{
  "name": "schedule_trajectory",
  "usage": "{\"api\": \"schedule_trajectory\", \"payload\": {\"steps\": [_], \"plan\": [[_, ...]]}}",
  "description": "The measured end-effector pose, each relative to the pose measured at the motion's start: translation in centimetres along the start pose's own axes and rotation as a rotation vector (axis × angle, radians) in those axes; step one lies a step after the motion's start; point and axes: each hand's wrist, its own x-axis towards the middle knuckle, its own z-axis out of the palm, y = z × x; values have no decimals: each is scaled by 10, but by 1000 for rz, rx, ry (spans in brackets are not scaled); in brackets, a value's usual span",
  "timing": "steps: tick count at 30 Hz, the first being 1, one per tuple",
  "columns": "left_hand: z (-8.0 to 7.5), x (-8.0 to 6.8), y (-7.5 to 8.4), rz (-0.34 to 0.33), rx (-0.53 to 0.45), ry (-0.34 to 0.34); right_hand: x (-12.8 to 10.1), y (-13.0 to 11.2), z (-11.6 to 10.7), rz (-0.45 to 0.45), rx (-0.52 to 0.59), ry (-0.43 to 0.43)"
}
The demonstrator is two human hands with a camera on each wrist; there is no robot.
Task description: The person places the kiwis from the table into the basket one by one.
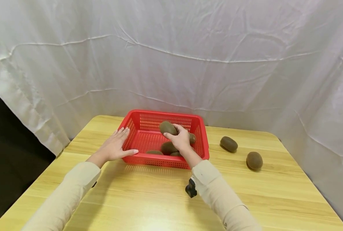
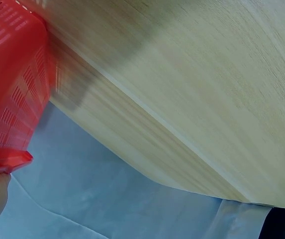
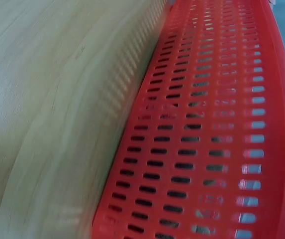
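A red slotted plastic basket (image 1: 198, 134) stands on the wooden table (image 1: 148, 195) with several brown kiwis in it, one of them (image 1: 168, 148) near the front wall. My right hand (image 1: 179, 137) is over the basket and grips one kiwi (image 1: 167, 127) from the side. My left hand (image 1: 116, 146) rests flat against the basket's left wall, fingers straight, thumb along the front rim. The left wrist view shows the basket's corner (image 2: 13, 94). The right wrist view shows its side wall (image 3: 202, 129).
Two more kiwis (image 1: 229, 144) (image 1: 254, 160) lie on the table right of the basket. A small black object (image 1: 191, 188) sits under my right forearm. A white cloth backdrop (image 1: 188, 57) hangs behind the table.
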Motion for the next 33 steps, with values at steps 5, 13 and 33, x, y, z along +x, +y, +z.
{"api": "schedule_trajectory", "payload": {"steps": [5, 13, 33], "plan": [[0, -1, -1, 3, 1, 7, 0, 1, 9, 1, -15, -9], [1, 1, 0, 8, 3, 9, 2, 3, 14, 11, -62, -31], [2, -4, -1, -3, -10, 10, 6, -2, 37, 50, -258, -235]]}}
